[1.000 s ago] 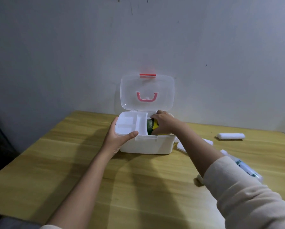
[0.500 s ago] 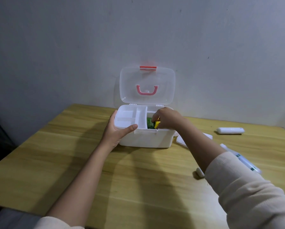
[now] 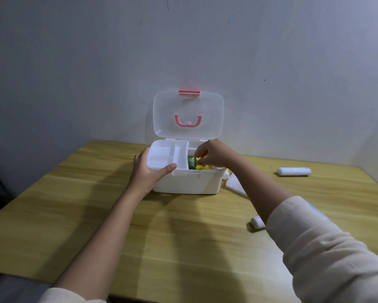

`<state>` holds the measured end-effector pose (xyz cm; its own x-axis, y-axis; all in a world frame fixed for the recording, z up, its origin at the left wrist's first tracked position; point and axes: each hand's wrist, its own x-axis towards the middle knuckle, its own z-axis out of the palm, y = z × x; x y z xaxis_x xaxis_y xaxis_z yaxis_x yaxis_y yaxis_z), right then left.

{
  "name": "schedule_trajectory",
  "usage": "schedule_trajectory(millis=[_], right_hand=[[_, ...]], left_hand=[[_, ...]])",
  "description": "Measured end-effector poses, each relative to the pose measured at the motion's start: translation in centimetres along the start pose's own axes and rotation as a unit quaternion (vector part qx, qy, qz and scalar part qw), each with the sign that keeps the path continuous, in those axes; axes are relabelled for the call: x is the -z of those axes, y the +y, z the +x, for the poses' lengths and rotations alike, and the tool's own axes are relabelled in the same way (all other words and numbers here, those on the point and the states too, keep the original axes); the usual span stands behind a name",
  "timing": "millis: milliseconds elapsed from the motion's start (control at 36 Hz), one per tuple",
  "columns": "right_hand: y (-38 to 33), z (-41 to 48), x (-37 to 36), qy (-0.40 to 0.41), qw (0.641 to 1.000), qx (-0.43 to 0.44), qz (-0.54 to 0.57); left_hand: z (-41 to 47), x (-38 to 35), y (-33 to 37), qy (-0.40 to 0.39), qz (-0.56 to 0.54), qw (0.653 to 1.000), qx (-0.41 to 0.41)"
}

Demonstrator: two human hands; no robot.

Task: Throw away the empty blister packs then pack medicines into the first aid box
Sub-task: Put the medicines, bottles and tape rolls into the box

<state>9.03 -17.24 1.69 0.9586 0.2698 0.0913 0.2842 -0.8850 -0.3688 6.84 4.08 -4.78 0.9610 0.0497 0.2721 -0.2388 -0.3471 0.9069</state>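
A white first aid box (image 3: 190, 182) stands open at the back of the wooden table, its clear lid (image 3: 188, 115) with a pink handle upright against the wall. My left hand (image 3: 147, 171) grips the box's front left corner, thumb on the rim. My right hand (image 3: 214, 154) reaches into the right compartment, fingertips on a green and yellow medicine pack (image 3: 193, 162) that sits inside the box. A white divided tray fills the box's left half.
Right of the box lie a flat white pack (image 3: 235, 184), a white tube (image 3: 293, 171) further back, and a small white roll (image 3: 257, 223) beside my right forearm. The grey wall stands just behind the box. The table (image 3: 118, 226) spreads bare wood in front.
My right hand has lifted a little over the right compartment, so more of the green and yellow pack shows inside the box. My left hand stays on the box's corner.
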Motion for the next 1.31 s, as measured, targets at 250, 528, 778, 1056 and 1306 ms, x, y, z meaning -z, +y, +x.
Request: schedule_trajectory(millis=[250,528,778,1056,1306], right_hand=[[1.5,-6.4,2.9,0.123,0.988,-0.031,0.086],[5.5,-15.7,1.8,0.163,0.967,-0.153,0.120],[7.6,-15.0,-2.0,0.088,0.964,-0.246,0.051],[7.5,-12.7,-2.0,0.080,0.956,-0.282,0.004],[8.6,-13.4,-0.1,0.136,0.948,-0.265,0.112]], left_hand=[[-1.3,-0.9,1.4,0.035,0.050,0.998,0.023],[-2.8,-2.5,2.1,0.094,0.052,0.994,0.034],[-3.1,-2.5,2.0,0.098,0.038,0.994,0.034],[-2.8,-2.3,1.2,0.107,0.019,0.994,0.016],[-1.5,-1.1,1.7,0.047,0.022,0.998,0.038]])
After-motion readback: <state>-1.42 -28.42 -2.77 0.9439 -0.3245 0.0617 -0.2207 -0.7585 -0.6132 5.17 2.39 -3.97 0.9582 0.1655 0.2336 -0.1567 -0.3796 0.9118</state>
